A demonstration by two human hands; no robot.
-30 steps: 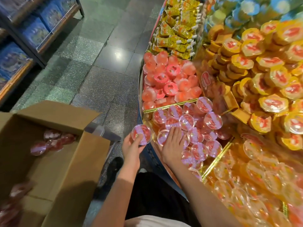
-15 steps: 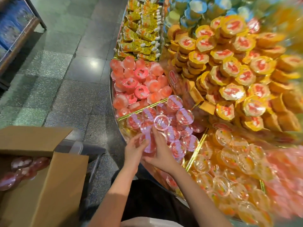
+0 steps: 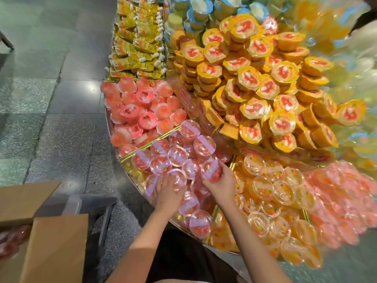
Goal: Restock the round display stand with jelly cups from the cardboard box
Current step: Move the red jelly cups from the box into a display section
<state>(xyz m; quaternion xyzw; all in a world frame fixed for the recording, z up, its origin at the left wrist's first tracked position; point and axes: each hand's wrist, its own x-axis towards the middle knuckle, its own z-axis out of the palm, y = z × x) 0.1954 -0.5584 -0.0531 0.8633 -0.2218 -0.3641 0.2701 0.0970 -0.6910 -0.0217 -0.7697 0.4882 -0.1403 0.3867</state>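
Right hand [image 3: 221,185] curled round one red jelly cup [image 3: 211,170], gripping it over the red-cup section of the round display stand [image 3: 140,180]; left hand [image 3: 169,189] just beside, fingers flat and pressing on neighbouring cups. Orange-lidded cups [image 3: 263,78] heaped far right, cardboard box [image 3: 55,246] near left on the floor side, more red cups inside.

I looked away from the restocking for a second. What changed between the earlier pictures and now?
The left hand carried its red jelly cup from outside the stand's rim into the red-cup section and now rests among the cups there. The right hand, earlier flat on the pile, now grips a cup at the section's right side. The cardboard box and other sections look unchanged.
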